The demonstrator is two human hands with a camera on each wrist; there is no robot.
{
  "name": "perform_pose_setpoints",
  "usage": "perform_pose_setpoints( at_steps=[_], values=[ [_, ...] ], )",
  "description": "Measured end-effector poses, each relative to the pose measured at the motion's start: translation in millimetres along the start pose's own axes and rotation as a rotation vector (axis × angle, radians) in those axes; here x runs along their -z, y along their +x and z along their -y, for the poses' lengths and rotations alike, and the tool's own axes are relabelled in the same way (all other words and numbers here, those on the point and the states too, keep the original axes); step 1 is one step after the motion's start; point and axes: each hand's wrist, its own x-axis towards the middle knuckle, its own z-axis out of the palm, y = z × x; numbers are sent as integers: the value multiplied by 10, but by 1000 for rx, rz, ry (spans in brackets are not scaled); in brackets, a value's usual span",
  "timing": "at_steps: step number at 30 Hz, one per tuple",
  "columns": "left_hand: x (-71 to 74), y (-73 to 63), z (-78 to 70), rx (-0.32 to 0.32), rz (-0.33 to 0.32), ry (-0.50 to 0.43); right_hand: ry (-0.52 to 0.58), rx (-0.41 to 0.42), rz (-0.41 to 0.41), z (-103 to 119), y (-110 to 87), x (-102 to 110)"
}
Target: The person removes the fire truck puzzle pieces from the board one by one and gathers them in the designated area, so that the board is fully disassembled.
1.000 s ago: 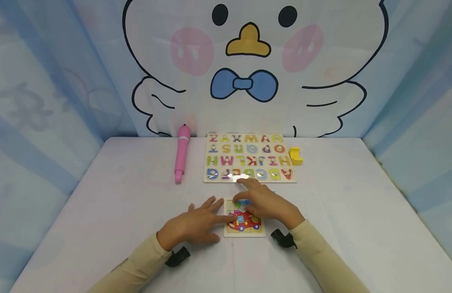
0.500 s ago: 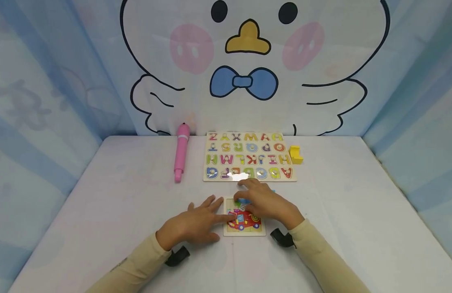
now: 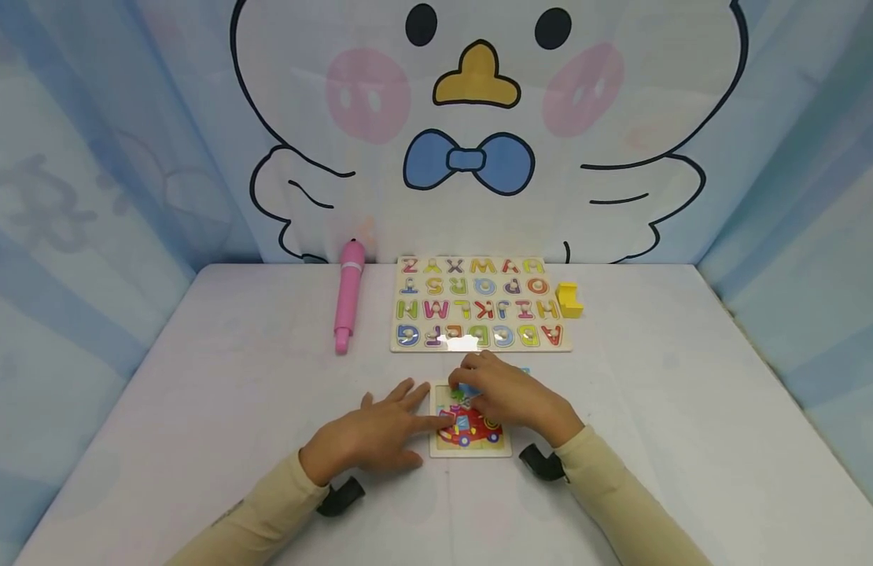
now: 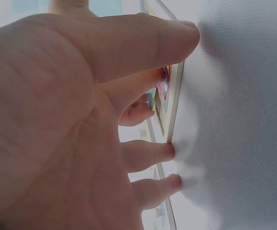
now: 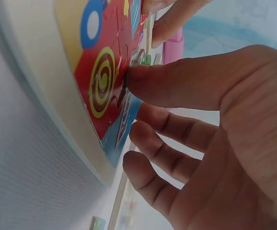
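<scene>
Reaching in from the lower left with the left arm (image 3: pixel 256 511) and from the lower right with the right arm (image 3: pixel 624 495), angling both inward. Spreading the left hand (image 3: pixel 380 432) low, palm downward, extending the index finger (image 3: pixel 432 422) inward and straightening the thumb (image 4: pixel 148 43). Arching the right hand (image 3: pixel 510 397), bending its fingers (image 5: pixel 157 148) loosely opposite its thumb (image 5: pixel 176 81).

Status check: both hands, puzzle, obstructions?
Left hand: index finger on fire-truck puzzle. Right hand: gripping blue piece, far side. Puzzle flat, piece's seating unclear. Nothing visibly blocking; alphabet board just beyond.
</scene>
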Motion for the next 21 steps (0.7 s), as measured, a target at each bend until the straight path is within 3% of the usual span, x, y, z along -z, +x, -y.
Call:
perform_pose_setpoints(
  at_steps=[21],
  values=[
    [10,-15,3,-4,-2,-12,6,-22,-20,21,34,-42]
  ],
)
